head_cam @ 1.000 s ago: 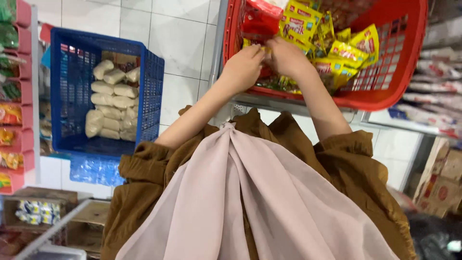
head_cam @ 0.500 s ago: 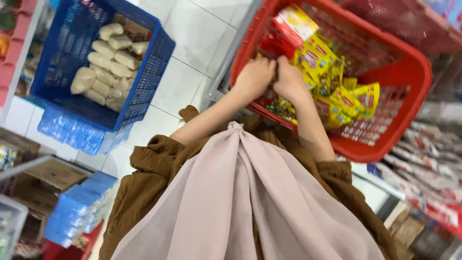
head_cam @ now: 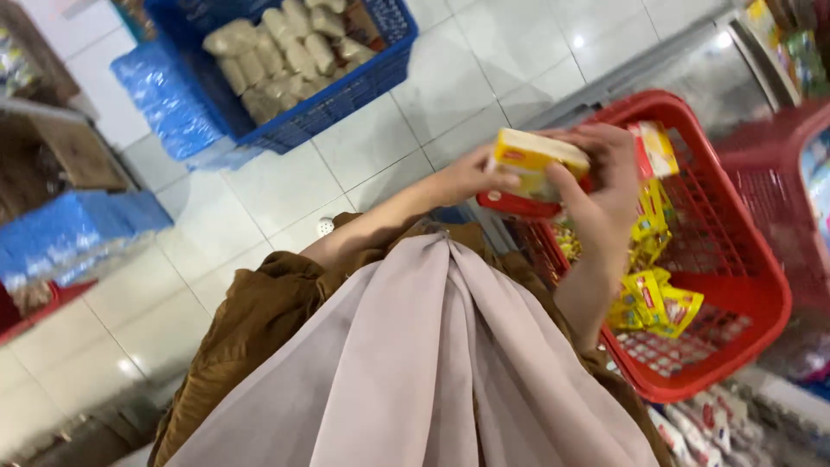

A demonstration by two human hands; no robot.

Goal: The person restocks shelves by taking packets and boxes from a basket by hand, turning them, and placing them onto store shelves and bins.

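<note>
Both hands are up over the near rim of the red basket (head_cam: 761,285), sharing one yellow packet (head_cam: 538,162). The left hand (head_cam: 474,177) has its grip clenched on the packet's left end, thumb pressed along the side. The right hand (head_cam: 605,186) is grasping the other end, fingers curled over the top edge. More yellow sachets (head_cam: 653,303) lie loose inside the basket below. Off to the left, a blue basket (head_cam: 346,91) of pale wrapped rolls (head_cam: 277,43) sits on the white tiled floor (head_cam: 285,186), beside blue shrink-wrapped packs (head_cam: 164,104).
</note>
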